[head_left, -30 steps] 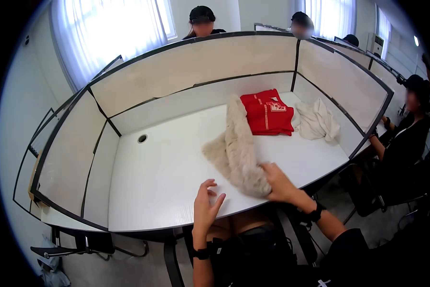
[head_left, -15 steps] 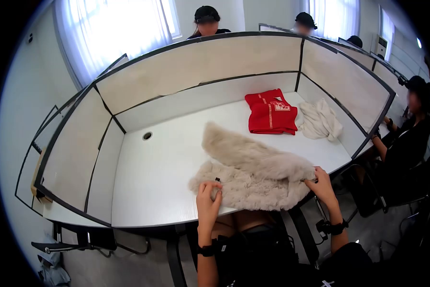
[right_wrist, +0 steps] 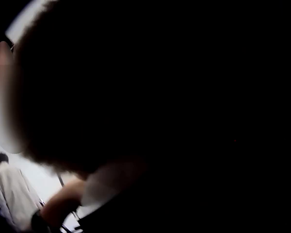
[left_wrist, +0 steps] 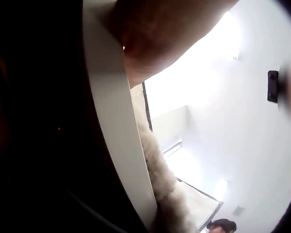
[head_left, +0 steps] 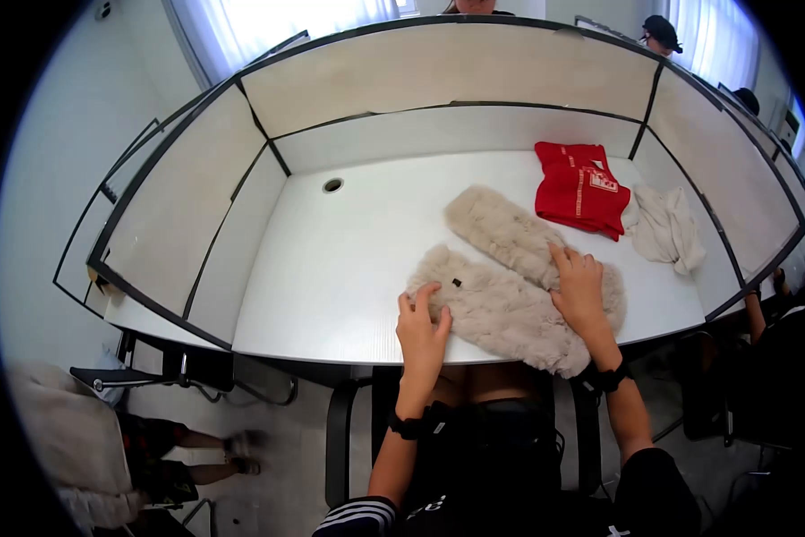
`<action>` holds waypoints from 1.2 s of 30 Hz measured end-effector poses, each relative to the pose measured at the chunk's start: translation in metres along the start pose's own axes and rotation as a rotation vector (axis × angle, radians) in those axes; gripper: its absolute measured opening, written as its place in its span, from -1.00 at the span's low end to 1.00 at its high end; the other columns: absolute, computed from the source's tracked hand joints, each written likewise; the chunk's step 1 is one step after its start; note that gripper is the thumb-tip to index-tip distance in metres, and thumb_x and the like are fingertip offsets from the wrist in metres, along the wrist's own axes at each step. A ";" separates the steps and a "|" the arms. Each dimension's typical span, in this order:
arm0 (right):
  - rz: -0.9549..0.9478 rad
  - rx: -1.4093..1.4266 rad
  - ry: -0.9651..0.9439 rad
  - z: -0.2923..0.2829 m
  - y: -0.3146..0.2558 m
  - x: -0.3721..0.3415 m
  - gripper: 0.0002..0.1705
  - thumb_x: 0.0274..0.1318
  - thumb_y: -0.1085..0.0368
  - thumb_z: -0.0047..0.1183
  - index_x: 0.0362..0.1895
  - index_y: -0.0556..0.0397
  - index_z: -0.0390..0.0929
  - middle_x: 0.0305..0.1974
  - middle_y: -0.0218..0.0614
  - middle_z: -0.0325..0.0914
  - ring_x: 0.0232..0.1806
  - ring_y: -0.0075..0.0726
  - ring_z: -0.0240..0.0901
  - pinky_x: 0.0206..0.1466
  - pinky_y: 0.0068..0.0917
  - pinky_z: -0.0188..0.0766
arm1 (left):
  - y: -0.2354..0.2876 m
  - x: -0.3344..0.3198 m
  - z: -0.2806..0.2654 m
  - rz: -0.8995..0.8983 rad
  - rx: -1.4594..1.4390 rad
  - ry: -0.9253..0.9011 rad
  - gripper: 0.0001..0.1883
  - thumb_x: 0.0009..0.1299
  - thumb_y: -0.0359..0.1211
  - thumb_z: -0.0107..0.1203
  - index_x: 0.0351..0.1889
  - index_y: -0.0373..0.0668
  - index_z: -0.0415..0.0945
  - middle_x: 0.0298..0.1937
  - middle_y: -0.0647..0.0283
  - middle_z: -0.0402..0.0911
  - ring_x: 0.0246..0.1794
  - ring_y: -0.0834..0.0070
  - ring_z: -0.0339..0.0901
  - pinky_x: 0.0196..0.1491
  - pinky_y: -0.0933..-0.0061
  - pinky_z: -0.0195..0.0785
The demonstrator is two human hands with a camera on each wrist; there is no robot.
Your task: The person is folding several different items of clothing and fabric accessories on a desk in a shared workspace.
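Observation:
A fluffy beige fur scarf lies doubled in a narrow V on the white table, its fold toward the right front. On its nearer strip is a small black tag. My left hand touches the left end of that strip with spread, slightly bent fingers. Across the fur near the fold, my right hand rests with its fingers extended. In the left wrist view, fur shows above the table edge. The right wrist view is mostly dark, with a blurred furry outline.
A folded red garment with pale print lies at the back right, beside a crumpled off-white cloth. Low partition panels enclose the back and sides of the table. A round cable hole sits at the back left.
The scarf went from partly lifted in my right hand to lying flat. My right hand let go of its right end and moved onto the fur. The head view has shifted.

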State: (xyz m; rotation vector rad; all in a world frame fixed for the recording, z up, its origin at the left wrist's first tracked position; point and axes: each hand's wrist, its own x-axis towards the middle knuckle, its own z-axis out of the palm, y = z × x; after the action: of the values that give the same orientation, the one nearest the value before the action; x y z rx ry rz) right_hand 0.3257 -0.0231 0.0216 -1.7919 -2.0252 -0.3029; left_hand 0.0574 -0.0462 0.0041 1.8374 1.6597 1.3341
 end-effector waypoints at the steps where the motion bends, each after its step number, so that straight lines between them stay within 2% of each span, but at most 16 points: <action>1: 0.031 0.017 -0.035 0.002 0.001 0.004 -0.23 -0.20 0.36 0.22 0.26 -0.09 0.41 0.10 -0.11 0.47 -0.02 0.04 0.36 0.11 -0.02 0.22 | -0.002 0.000 -0.001 -0.010 -0.019 -0.011 -0.63 0.29 -0.45 0.16 0.08 -0.06 0.50 -0.19 0.13 0.40 -0.45 0.35 0.50 -0.33 0.34 0.41; 4: 0.005 0.066 0.105 0.009 0.011 0.008 -0.36 -0.23 0.49 0.07 0.12 -0.02 0.55 -0.20 -0.06 0.61 -0.23 0.10 0.46 -0.06 0.00 0.29 | -0.004 0.000 -0.004 -0.002 -0.030 -0.019 -0.71 0.33 -0.44 0.15 0.03 -0.07 0.51 -0.33 0.19 0.43 -0.47 0.38 0.48 -0.36 0.35 0.37; 7: 0.247 0.309 0.156 -0.008 0.009 0.013 -0.37 -0.10 0.46 -0.06 0.18 -0.10 0.52 -0.55 0.10 0.49 -0.43 0.27 0.48 -0.23 0.05 0.38 | -0.006 0.000 -0.003 -0.035 -0.164 -0.018 -0.76 0.38 -0.42 0.12 0.00 -0.11 0.50 -0.29 0.15 0.46 -0.48 0.37 0.47 -0.35 0.35 0.35; 10: 0.385 0.372 0.190 -0.002 0.017 0.010 -0.39 -0.04 0.47 -0.11 0.18 -0.17 0.53 -0.52 0.16 0.49 -0.40 0.30 0.47 -0.23 0.03 0.41 | -0.004 0.000 -0.002 -0.038 -0.150 -0.018 -0.80 0.42 -0.40 0.10 -0.02 -0.15 0.50 -0.27 0.13 0.49 -0.49 0.36 0.45 -0.35 0.36 0.34; 12: 0.403 0.423 0.206 0.002 0.027 0.008 -0.49 0.05 0.44 -0.09 0.15 -0.01 0.54 -0.42 0.10 0.60 -0.33 0.10 0.58 -0.15 -0.14 0.46 | -0.004 -0.002 0.001 -0.006 -0.088 0.024 -0.81 0.42 -0.40 0.10 -0.03 -0.16 0.50 -0.25 0.12 0.50 -0.49 0.34 0.45 -0.37 0.34 0.33; 14: 0.307 0.915 0.315 0.012 0.047 0.008 -0.56 0.13 0.40 -0.06 0.13 0.17 0.51 -0.28 -0.08 0.66 -0.21 -0.28 0.58 -0.05 -0.36 0.44 | -0.001 -0.002 0.000 -0.014 -0.096 0.015 -0.81 0.42 -0.38 0.09 -0.03 -0.15 0.50 -0.25 0.11 0.50 -0.49 0.32 0.45 -0.36 0.33 0.33; 15: 0.432 1.022 0.227 0.000 0.048 0.006 -0.58 0.20 0.36 -0.03 0.12 0.28 0.50 -0.18 -0.22 0.64 -0.10 -0.48 0.45 0.04 -0.50 0.37 | 0.000 -0.001 -0.001 -0.022 -0.102 0.007 -0.81 0.43 -0.37 0.09 -0.03 -0.15 0.50 -0.25 0.10 0.50 -0.48 0.29 0.45 -0.35 0.32 0.33; 18: 0.341 1.407 0.216 -0.078 -0.032 0.002 -0.61 0.19 0.40 -0.04 0.10 0.20 0.55 -0.16 -0.24 0.65 -0.16 -0.54 0.44 -0.05 -0.53 0.38 | 0.000 -0.001 -0.001 0.013 -0.104 0.013 -0.81 0.45 -0.35 0.06 -0.03 -0.15 0.50 -0.25 0.08 0.50 -0.43 0.23 0.47 -0.29 0.27 0.34; 20: 0.080 0.966 0.029 -0.091 -0.061 -0.018 -0.57 0.09 0.45 -0.01 0.09 0.08 0.59 -0.27 -0.33 0.62 -0.21 -0.44 0.47 -0.05 -0.40 0.39 | 0.001 0.000 -0.002 0.054 -0.148 0.030 -0.75 0.55 -0.25 -0.11 -0.03 -0.16 0.52 -0.25 0.03 0.49 -0.33 0.12 0.48 -0.21 0.21 0.34; 22: -0.436 0.303 -0.046 -0.083 -0.072 -0.040 -0.53 0.00 0.47 0.04 0.07 -0.02 0.62 -0.41 -0.40 0.56 -0.23 -0.30 0.49 -0.03 -0.24 0.37 | 0.002 0.000 -0.002 0.042 -0.190 0.049 -0.66 0.59 -0.18 -0.22 -0.02 -0.16 0.53 -0.26 0.03 0.48 -0.31 0.09 0.48 -0.20 0.21 0.34; 25: -0.552 0.284 -0.135 -0.057 -0.088 -0.073 -0.58 -0.05 0.38 0.12 -0.01 -0.08 0.65 -0.40 -0.34 0.48 -0.09 -0.12 0.44 0.12 -0.08 0.30 | 0.003 -0.001 -0.005 -0.022 -0.258 0.014 -0.61 0.60 -0.15 -0.27 -0.01 -0.17 0.54 -0.23 0.01 0.47 -0.31 0.09 0.48 -0.19 0.21 0.34; 28: -0.625 0.163 0.001 -0.050 -0.089 -0.092 -0.76 -0.09 0.29 0.15 -0.24 -0.11 0.69 -0.11 -0.30 0.49 0.12 -0.11 0.34 0.33 -0.06 0.17 | 0.004 0.000 -0.005 0.008 -0.164 0.021 -0.62 0.60 -0.16 -0.25 -0.01 -0.18 0.54 -0.16 0.00 0.45 -0.33 0.11 0.47 -0.19 0.22 0.33; 30: -0.654 0.147 -0.024 -0.043 -0.079 -0.100 -0.77 -0.10 0.30 0.14 -0.26 -0.11 0.69 -0.10 -0.32 0.50 0.13 -0.14 0.35 0.36 -0.05 0.15 | 0.005 -0.002 -0.006 -0.062 -0.153 -0.023 -0.62 0.60 -0.15 -0.24 -0.01 -0.19 0.54 -0.04 -0.01 0.42 -0.14 0.09 0.48 -0.12 0.22 0.34; 32: -0.658 0.180 -0.023 -0.036 -0.071 -0.104 -0.81 -0.11 0.31 0.14 -0.31 -0.10 0.68 -0.08 -0.33 0.50 0.15 -0.15 0.34 0.37 -0.06 0.15 | -0.002 -0.002 0.001 0.056 -0.070 0.086 -0.61 0.59 -0.14 -0.22 0.00 -0.21 0.53 0.07 0.00 0.40 0.15 0.00 0.35 0.05 0.18 0.30; 33: -0.665 0.221 -0.023 -0.035 -0.069 -0.105 -0.84 -0.11 0.32 0.13 -0.36 -0.09 0.68 -0.07 -0.35 0.51 0.17 -0.17 0.34 0.37 -0.06 0.14 | -0.008 -0.002 0.003 0.020 -0.116 0.055 -0.60 0.58 -0.11 -0.19 0.03 -0.23 0.50 0.16 0.00 0.37 0.32 -0.06 0.15 0.26 0.10 0.12; 36: -0.729 0.226 -0.104 -0.043 -0.066 -0.103 -0.93 -0.14 0.32 0.13 -0.48 -0.07 0.65 -0.04 -0.39 0.52 0.20 -0.19 0.33 0.39 -0.09 0.13 | -0.026 0.019 0.011 0.036 -0.139 0.010 -0.58 0.57 -0.08 -0.14 0.07 -0.25 0.47 0.19 -0.03 0.36 0.33 -0.05 0.13 0.35 0.08 -0.05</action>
State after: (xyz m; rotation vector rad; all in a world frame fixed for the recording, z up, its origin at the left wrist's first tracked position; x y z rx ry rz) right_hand 0.2768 -0.1431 0.0208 -0.9016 -2.6048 -0.1750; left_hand 0.0484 -0.0182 -0.0127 1.7905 1.5044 1.4370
